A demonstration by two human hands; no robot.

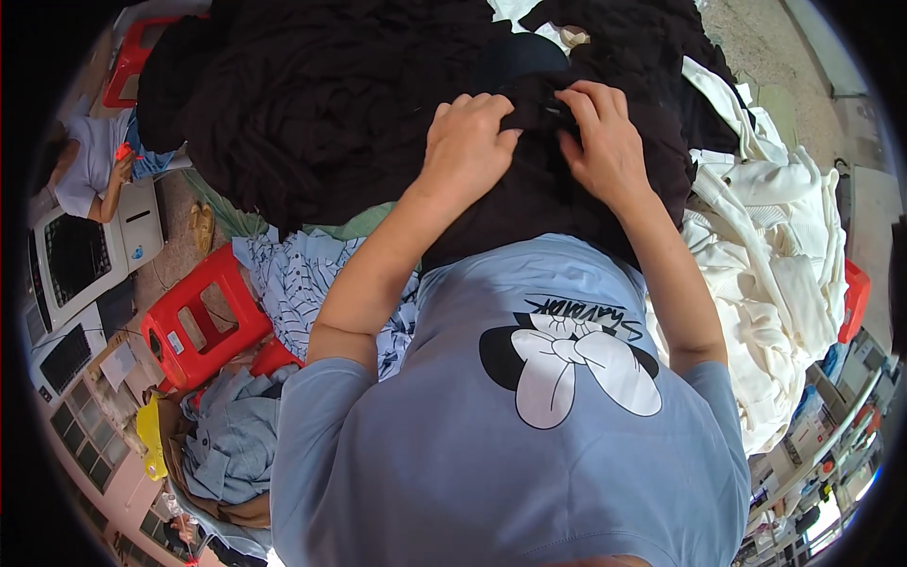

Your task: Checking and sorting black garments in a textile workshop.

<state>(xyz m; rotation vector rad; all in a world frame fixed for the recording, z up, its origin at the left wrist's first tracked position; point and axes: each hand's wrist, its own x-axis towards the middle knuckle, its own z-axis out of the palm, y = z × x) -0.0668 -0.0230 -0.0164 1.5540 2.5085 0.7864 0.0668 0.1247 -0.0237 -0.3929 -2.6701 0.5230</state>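
Observation:
A dark garment [501, 198] lies across my lap and runs up into a large heap of black cloth in front of me. My left hand [468, 146] is closed on a fold of it, with the fingers curled over and the thumb beneath. Just to the right, my right hand [609, 142] has its fingers bent around the same cloth. A short stretch of the garment lies between the two hands. A small pale glint shows there, too small to name. Beyond the hands is a smooth, rounded dark shape [520, 59], partly covered by the fabric.
Black cloth [312, 104] is heaped at the far left and centre. White garments [756, 283] pile up on the right. On the left are a blue patterned garment [293, 274], a red stool [203, 317] and a bag of blue-grey clothes [231, 435]. Another person [94, 161] sits at far left.

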